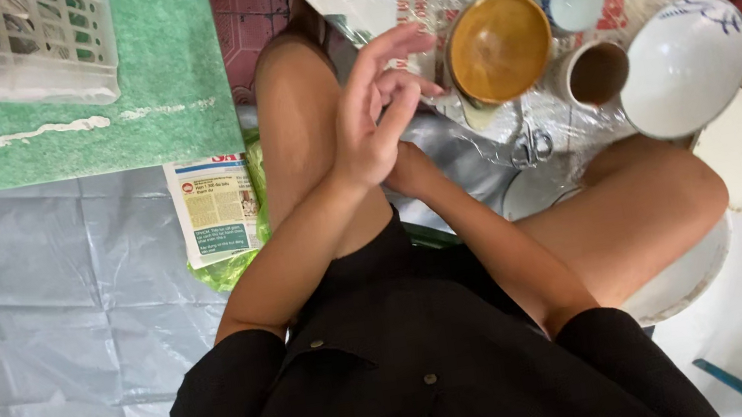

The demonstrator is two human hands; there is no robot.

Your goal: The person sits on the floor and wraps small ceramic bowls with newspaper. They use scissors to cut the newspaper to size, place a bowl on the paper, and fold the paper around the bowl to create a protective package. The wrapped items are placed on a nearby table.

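Black garment (416,378): worn by the seated person, buttoned down the front, seen closest to the lens, both sleeves ending at the elbows.
Left hand (370,106): raised above the left knee, palm turned toward the bowls, fingers loosely spread and curled; the grip is apart and nothing is held. Its long axis runs from the wrist at lower left up to the fingertips at upper right.
Right hand (412,171): mostly hidden behind the left wrist, which it touches; whether its grip is apart or together cannot be told.
Brown bowl (500,47): set mouth-up on crinkled clear plastic, just beside the left fingertips, apart from them.
Brown cup (596,73): upright, between the brown bowl and the white bowl (685,65), which is tilted.
Newspaper (216,207): laid flat on the grey tarpaulin (44,316), beside the left knee.
White basket (23,45): rested on the green mat (167,92), well apart from the hands.
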